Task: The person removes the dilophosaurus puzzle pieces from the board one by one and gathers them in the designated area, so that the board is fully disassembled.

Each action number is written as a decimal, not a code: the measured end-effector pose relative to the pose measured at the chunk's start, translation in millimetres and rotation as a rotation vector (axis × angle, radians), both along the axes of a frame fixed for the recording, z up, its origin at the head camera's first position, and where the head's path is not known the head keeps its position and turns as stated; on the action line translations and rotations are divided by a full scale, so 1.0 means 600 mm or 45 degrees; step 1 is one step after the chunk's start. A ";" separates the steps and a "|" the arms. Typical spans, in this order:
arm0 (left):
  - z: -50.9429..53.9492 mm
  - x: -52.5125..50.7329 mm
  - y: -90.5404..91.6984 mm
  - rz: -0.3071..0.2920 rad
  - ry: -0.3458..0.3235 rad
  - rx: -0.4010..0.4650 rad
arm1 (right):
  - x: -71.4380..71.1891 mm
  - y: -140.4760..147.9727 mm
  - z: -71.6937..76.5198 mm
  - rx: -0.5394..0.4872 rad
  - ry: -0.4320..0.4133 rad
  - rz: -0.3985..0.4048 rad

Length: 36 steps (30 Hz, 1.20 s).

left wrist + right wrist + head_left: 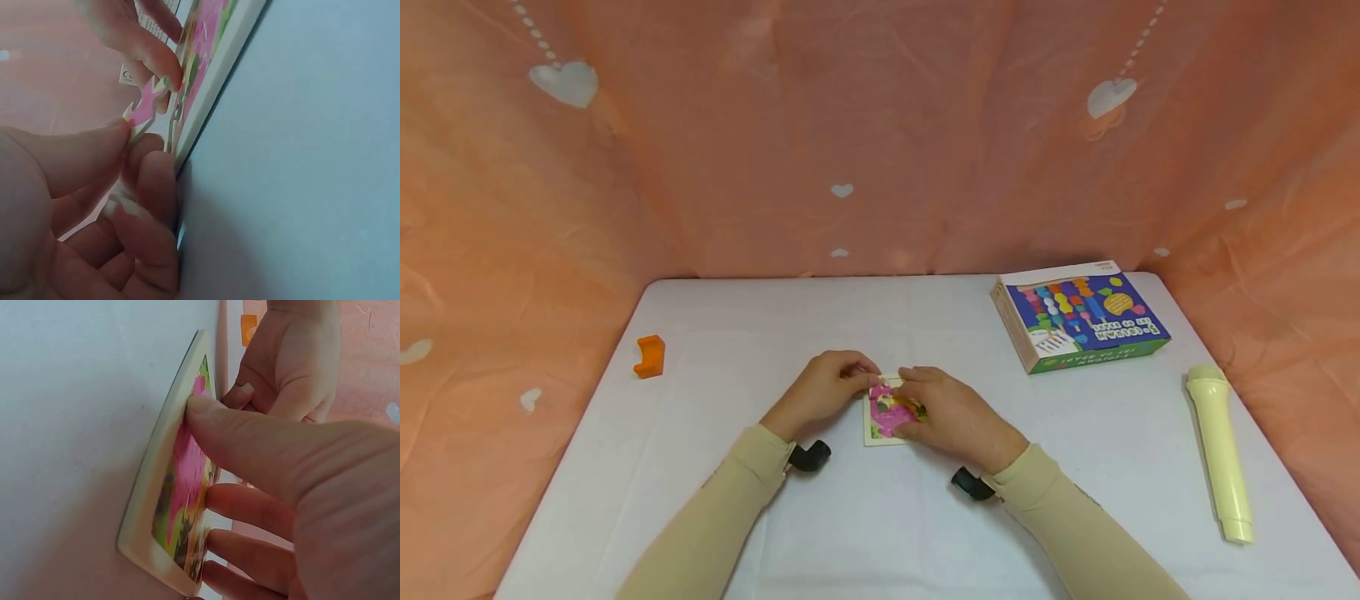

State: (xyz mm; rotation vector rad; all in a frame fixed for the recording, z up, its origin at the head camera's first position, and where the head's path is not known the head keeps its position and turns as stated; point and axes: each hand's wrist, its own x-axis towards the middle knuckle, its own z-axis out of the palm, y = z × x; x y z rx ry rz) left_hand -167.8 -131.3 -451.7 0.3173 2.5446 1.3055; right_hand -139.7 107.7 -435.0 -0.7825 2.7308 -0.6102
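On the white table lies a small puzzle board (872, 440) with a pale rim and a pink and green picture. My left hand (823, 387) is at its upper left edge, and in the left wrist view its thumb and fingers pinch a pink puzzle piece (147, 107) tilted beside the board. My right hand (955, 412) rests across the board's right side and covers part of the picture. The right wrist view has the right thumb touching the picture near one rim, with the other fingers spread toward the opposite side; some fingertips are hidden there.
An orange curved block (655, 357) sits far left on the table (760, 325). At the back right stands a bead game box (1082, 317). A pale yellow tube (1221, 454) lies along the right edge. An orange curtain with hearts (895, 125) hangs behind.
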 end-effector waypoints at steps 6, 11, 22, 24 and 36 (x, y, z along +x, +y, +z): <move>0.001 0.001 -0.026 0.042 -0.036 0.034 | 0.000 -0.002 0.002 0.004 -0.015 -0.007; 0.001 0.008 -0.085 0.139 -0.020 0.038 | 0.004 -0.002 0.002 0.005 -0.005 -0.018; 0.012 0.032 -0.242 0.348 0.001 -0.113 | 0.007 -0.003 0.002 0.001 -0.023 -0.059; 0.012 0.032 -0.251 0.340 0.001 -0.121 | 0.007 -0.001 0.001 0.004 -0.026 -0.065; 0.003 0.036 -0.268 0.345 -0.023 -0.111 | -0.004 0.019 -0.003 0.023 0.042 -0.078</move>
